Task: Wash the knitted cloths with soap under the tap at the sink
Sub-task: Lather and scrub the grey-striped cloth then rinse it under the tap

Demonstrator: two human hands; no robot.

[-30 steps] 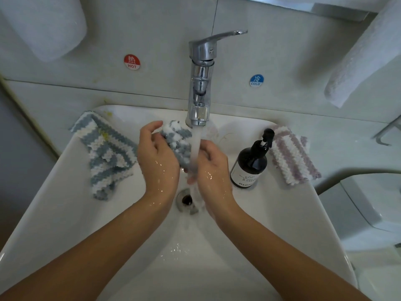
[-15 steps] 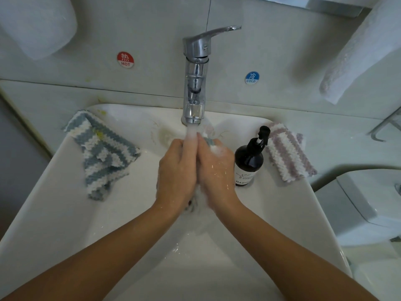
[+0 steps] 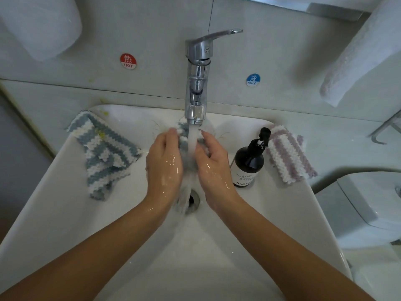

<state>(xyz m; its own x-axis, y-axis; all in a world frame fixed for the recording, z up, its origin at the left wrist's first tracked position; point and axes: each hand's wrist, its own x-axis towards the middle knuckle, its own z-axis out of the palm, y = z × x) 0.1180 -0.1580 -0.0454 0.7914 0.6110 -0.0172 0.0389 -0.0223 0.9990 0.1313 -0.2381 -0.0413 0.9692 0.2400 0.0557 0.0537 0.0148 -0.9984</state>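
Pale tiled wall (image 3: pixel 152 29) w/ hot sticker (image 3: pixel 128 61) & cold sticker (image 3: pixel 253 79), white towels (image 3: pixel 358 61)

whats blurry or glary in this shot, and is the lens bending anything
Head view: the water stream and the cloth between the left hand and right hand smear with motion; wet highlights glint on both hands and the chrome tap; lighting is soft, with faint shadows; the wide lens bows the sink edges and the wall seam.
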